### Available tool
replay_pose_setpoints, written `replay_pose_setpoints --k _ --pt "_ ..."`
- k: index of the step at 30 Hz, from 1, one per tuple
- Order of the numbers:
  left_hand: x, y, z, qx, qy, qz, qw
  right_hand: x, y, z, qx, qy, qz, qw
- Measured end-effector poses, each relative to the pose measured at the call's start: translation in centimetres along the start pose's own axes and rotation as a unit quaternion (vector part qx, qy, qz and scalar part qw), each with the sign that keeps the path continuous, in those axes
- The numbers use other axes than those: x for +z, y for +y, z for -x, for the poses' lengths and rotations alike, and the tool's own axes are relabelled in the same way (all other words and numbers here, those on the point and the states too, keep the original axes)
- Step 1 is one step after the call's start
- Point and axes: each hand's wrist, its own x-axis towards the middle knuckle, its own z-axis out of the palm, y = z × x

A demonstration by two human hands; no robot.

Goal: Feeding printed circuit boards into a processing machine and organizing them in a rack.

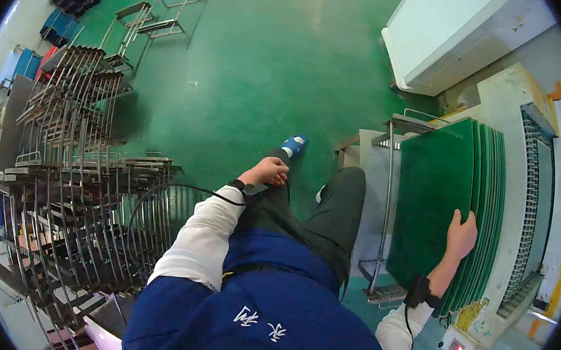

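My left hand (269, 172) hangs over my thigh with its fingers curled in, and nothing shows in it. On the right, several large green panels (433, 190) stand on edge side by side in a metal rack (386, 205). My right hand (461, 236) is at the upper edge of the front panels, thumb on one side and a finger on the other. Its fingers seem to pinch a panel edge there; the other fingertips are partly hidden. Dark bands circle both wrists, each with a black cable.
Many stacked metal racks (80, 223) crowd the left side. Smaller racks (164, 12) stand farther off on the green floor (250, 64). A white cabinet (442, 35) is at the far right. Beside the panels stands a pale machine (508, 163) with a slotted opening and a small red display (457, 347).
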Motion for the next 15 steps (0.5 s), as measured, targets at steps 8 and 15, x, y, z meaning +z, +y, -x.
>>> replay_pose_setpoints --k 8,15 --pt "0.3 -1.1 -1.2 0.026 0.007 -0.016 1.000 -0.1 0.0 0.5 -0.036 0.055 -0.011 0.998" --pt "1.2 -0.7 -0.9 0.044 0.022 -0.065 0.997 0.0 0.4 0.5 -0.027 0.036 -0.019 0.999"
